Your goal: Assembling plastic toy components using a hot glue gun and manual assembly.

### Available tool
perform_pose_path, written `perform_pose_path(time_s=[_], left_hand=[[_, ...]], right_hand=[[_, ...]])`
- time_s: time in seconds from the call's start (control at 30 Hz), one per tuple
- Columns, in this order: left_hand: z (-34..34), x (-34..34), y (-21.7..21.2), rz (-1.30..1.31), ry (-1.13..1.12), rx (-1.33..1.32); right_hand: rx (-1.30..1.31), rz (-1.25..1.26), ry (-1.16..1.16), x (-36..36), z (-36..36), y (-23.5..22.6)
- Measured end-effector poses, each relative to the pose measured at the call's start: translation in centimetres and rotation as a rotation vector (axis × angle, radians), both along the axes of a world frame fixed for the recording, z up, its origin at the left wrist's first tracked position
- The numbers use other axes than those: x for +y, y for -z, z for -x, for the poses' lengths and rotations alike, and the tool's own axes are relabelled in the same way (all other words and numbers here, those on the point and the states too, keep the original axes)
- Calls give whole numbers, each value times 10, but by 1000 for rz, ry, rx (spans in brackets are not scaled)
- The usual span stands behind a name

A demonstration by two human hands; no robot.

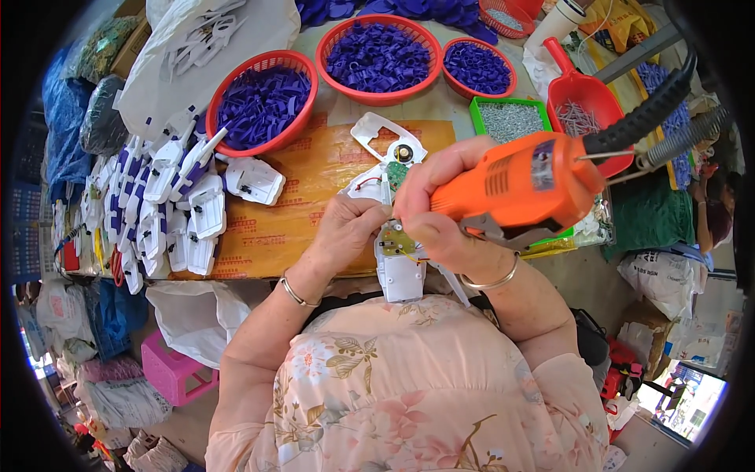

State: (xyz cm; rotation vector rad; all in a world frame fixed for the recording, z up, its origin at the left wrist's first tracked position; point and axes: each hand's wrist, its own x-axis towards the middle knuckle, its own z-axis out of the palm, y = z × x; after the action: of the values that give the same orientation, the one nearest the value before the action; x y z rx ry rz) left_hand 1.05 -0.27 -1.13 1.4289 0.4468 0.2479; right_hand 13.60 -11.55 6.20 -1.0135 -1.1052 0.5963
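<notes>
My right hand is wrapped round an orange electric screwdriver, held sideways with its cable end to the right. My left hand pinches at the middle of an opened white plastic housing, close to the screwdriver's front end. The fingers hide the screwdriver's tip and the exact point of contact. A small circuit board with a yellow wire lies in the near part of the housing, which sticks out over the table edge. Beyond my hands, another white shell lies by a round black part.
White-and-purple housings are piled at left. Red baskets of purple parts stand at the back. A green tray of screws and a red scoop are at right. Cardboard covers the table; a pink stool stands below.
</notes>
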Motion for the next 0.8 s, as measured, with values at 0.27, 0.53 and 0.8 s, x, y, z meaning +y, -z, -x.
perform_pose_path(time_s=[0.27,0.53,0.8], left_hand=[[-2,-2,12,0,-26,-44],[-1,3,-4,68,63,113],[9,-1,-15,277,146,132]], right_hand=[[-132,64,-43,-5,-1,-7],[-22,36,2,-5,-9,-1],[82,-98,310,-26,-19,-18]])
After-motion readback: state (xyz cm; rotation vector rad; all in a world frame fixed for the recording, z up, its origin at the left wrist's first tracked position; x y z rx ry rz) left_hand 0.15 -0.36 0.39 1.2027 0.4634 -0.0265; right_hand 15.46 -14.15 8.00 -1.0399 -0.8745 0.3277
